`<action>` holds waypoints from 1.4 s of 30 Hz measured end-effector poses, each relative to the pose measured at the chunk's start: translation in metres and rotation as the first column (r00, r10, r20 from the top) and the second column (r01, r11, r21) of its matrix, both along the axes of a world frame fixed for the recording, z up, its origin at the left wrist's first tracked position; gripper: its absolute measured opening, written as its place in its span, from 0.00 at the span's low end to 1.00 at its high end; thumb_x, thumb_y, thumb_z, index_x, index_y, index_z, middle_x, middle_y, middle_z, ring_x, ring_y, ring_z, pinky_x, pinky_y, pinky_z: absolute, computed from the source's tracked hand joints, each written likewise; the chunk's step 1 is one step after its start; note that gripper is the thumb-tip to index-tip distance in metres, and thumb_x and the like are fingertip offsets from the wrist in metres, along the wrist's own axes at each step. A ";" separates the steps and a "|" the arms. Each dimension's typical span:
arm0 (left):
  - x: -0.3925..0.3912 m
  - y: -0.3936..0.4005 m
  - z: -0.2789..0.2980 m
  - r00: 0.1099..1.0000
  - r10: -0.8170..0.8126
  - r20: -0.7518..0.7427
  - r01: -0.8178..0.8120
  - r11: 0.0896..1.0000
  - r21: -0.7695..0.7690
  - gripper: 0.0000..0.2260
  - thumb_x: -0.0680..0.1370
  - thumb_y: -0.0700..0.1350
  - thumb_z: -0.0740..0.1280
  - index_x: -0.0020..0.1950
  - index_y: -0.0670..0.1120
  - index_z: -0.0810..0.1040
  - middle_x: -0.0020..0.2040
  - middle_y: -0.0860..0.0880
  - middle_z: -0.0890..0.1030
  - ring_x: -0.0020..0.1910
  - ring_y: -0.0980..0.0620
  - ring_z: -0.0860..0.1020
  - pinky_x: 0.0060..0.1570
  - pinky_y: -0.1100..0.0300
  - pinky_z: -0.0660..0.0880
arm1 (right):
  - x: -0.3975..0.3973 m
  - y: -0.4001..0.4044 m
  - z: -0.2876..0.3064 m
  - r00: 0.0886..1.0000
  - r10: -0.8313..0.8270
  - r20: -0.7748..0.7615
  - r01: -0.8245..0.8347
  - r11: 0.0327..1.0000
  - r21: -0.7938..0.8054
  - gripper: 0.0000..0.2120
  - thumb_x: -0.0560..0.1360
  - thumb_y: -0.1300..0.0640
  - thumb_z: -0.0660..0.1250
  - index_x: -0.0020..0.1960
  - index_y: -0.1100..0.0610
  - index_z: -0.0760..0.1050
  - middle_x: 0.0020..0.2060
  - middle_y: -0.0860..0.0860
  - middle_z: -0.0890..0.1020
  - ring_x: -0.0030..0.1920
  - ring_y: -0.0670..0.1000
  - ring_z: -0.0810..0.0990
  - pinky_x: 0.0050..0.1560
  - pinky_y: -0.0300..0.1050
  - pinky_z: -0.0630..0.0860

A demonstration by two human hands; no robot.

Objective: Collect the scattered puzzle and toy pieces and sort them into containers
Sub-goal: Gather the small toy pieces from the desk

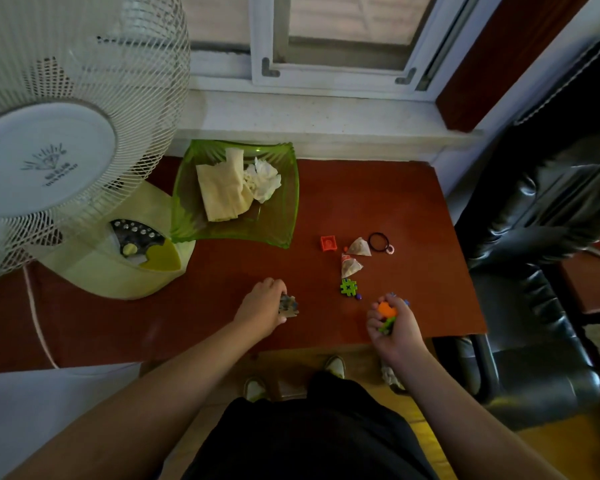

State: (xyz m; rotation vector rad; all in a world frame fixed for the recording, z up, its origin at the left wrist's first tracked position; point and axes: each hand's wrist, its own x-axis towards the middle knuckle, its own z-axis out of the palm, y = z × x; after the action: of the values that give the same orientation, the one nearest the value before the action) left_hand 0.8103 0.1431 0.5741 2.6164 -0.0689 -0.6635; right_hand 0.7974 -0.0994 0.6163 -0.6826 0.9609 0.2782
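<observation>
My left hand (pixel 262 306) rests on the red-brown table (pixel 378 202) and is closed on grey-blue jigsaw puzzle pieces (pixel 289 305). My right hand (pixel 394 329), near the table's front edge, holds several plastic toy pieces (pixel 387 315), orange and green among them. A green interlocking toy piece (pixel 347 287) lies between the hands, with a small dark bead (pixel 358 296) beside it. Farther back lie a red square block (pixel 328 243), two small pouches (pixel 359 247) (pixel 350 266) and a black hair tie (pixel 379 241). A green translucent dish (pixel 278 226) stands at the back left, holding folded cloth and crumpled tissue.
A white table fan (pixel 49 140) on a pale base (pixel 118 271) fills the table's left side, its cord trailing off the front edge. A black leather chair (pixel 541 271) stands close on the right. A window sill (pixel 309 116) runs behind the table.
</observation>
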 end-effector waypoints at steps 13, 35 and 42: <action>-0.026 0.016 0.005 0.879 0.283 -0.383 -0.457 0.727 -0.512 0.15 0.79 0.45 0.65 0.65 0.55 0.69 0.53 0.47 0.80 0.48 0.49 0.81 0.52 0.49 0.80 | -0.010 0.019 0.014 0.992 0.126 0.028 -0.127 0.990 0.053 0.09 0.79 0.55 0.61 0.42 0.59 0.70 0.32 0.52 0.73 0.25 0.45 0.68 0.20 0.35 0.65; -0.202 0.002 0.003 0.424 0.785 -0.452 -0.830 0.137 -0.541 0.09 0.82 0.43 0.60 0.60 0.50 0.74 0.52 0.40 0.78 0.45 0.47 0.80 0.42 0.58 0.78 | -0.043 0.035 -0.023 0.757 0.645 -0.101 -0.649 0.761 -0.002 0.16 0.80 0.44 0.60 0.41 0.55 0.71 0.33 0.51 0.73 0.29 0.48 0.67 0.25 0.42 0.67; -0.263 0.014 0.008 0.228 0.848 -0.478 -0.841 -0.076 -0.536 0.10 0.82 0.43 0.60 0.63 0.47 0.75 0.57 0.40 0.77 0.52 0.46 0.79 0.49 0.57 0.80 | -0.063 0.077 -0.015 0.594 0.802 -0.058 -0.802 0.596 0.026 0.20 0.79 0.40 0.59 0.44 0.57 0.73 0.35 0.52 0.74 0.30 0.49 0.68 0.29 0.42 0.67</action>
State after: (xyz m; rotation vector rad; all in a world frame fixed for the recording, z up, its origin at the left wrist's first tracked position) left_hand 0.5476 0.1567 0.5817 1.2955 1.0744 -0.0282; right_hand 0.7342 -0.0225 0.6018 -1.1007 0.6460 1.1210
